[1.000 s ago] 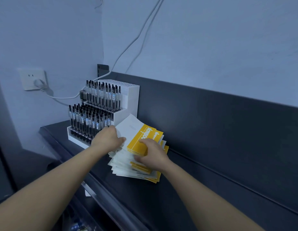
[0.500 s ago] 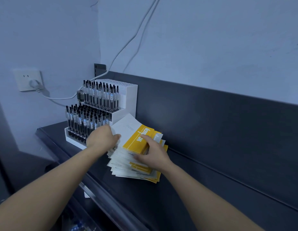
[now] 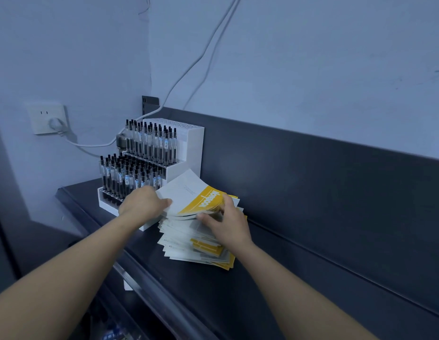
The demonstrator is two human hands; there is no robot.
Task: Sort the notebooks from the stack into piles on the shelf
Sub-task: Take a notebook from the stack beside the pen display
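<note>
Peeling the top notebook [image 3: 189,196] off the stack [image 3: 199,239] on the shelf [image 3: 275,278], left hand [image 3: 142,204] pinching its edge, right hand [image 3: 228,224] gripping the corner, risking fanned lower copies sliding off.

**Dark shelf, two things on it**

Dark grey shelf [image 3: 275,298] runs along the wall w/ a raised back panel of the same colour. Directly on it: white tiered pen display [image 3: 186,153] at the far left end, packed w/ black pens standing upright in rows. Just beside it, to the right, a fanned stack of notebooks [image 3: 189,244], white and yellow covers, edges splayed and uneven, top few lifted. Rest of the shelf surface to the right is bare dark top.
</note>
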